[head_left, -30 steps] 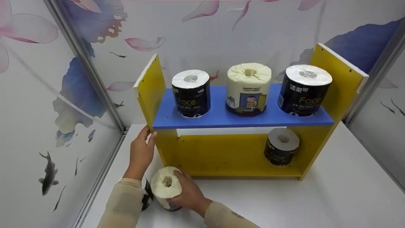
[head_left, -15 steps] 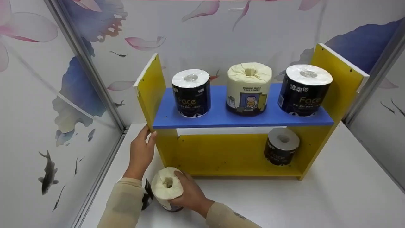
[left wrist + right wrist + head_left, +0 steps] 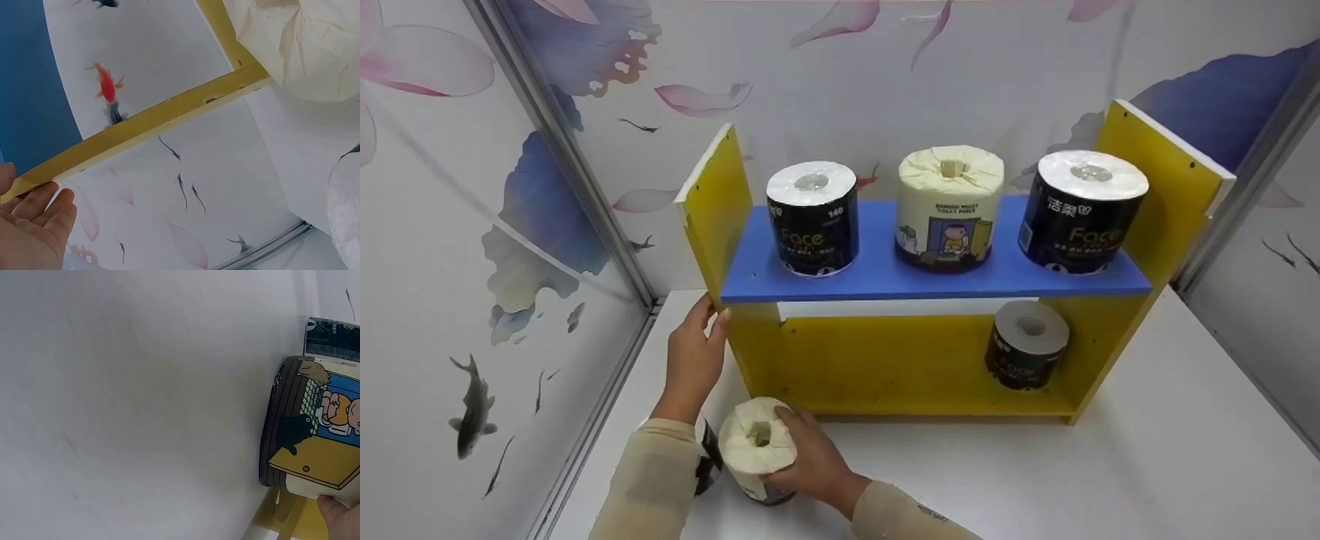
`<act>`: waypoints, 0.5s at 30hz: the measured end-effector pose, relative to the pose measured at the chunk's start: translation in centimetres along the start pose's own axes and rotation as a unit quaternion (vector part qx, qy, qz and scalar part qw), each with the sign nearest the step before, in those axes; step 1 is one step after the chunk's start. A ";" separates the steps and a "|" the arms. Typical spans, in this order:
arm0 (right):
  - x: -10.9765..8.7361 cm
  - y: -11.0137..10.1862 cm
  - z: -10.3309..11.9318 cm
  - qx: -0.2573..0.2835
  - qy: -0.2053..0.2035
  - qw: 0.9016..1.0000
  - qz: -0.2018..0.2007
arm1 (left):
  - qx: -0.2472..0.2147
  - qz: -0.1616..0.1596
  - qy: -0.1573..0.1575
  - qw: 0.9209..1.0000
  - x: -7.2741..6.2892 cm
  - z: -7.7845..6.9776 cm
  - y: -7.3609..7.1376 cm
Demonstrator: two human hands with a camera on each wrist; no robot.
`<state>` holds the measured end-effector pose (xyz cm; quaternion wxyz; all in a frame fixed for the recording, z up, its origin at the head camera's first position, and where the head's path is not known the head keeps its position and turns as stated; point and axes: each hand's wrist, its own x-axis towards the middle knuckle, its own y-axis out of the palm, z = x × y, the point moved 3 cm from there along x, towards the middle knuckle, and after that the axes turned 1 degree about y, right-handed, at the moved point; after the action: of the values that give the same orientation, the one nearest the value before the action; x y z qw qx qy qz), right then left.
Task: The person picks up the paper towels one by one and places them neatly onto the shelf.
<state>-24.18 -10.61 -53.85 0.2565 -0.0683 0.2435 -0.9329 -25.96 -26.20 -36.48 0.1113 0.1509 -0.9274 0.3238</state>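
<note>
My right hand [image 3: 816, 461] grips a cream-wrapped toilet paper roll [image 3: 754, 439] from its right side, at the shelf's lower left front corner. In the right wrist view, the cartoon print on that toilet paper roll [image 3: 337, 422] shows, with part of the thumb at its edge. My left hand [image 3: 694, 367] holds the left side panel of the yellow and blue shelf [image 3: 840, 289] just below the blue board. The left wrist view shows the left hand's [image 3: 34, 225] thumb and fingers on either side of the panel's edge [image 3: 152, 117].
On the blue board stand two black-wrapped rolls [image 3: 814, 225] and a cream roll [image 3: 949, 210] between them. A grey-topped black roll [image 3: 1027, 345] stands at the lower right. Another black-and-white roll [image 3: 707, 461] is partly hidden behind the left forearm. Printed walls [image 3: 570, 300] enclose the white table [image 3: 960, 480].
The cream toilet paper roll and my right hand have shifted very slightly to the right and toward me. My left hand stays at the side panel.
</note>
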 end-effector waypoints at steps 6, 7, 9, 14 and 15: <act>-0.4 -0.3 0.0 0.013 -0.003 1.000 -0.002 | 0.002 -0.005 0.004 1.000 0.1 -0.1 0.0; -0.4 -0.4 0.0 0.013 -0.005 1.000 -0.002 | 0.004 -0.004 0.002 1.000 0.1 0.0 0.0; -0.5 -0.6 0.0 0.012 -0.010 1.000 -0.003 | 0.004 -0.003 -0.003 1.000 0.1 0.0 0.1; -0.7 -0.8 -0.2 0.009 -0.016 1.000 -0.005 | 0.007 0.001 -0.009 1.000 0.1 0.0 0.1; -0.7 -0.9 -0.2 0.011 -0.018 1.000 -0.005 | 0.008 0.001 -0.009 1.000 0.1 0.0 0.0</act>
<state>-23.99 -9.53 -53.58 0.2565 -0.0831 0.2284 -0.9355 -26.04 -26.17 -36.47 0.1016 0.1537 -0.9260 0.3296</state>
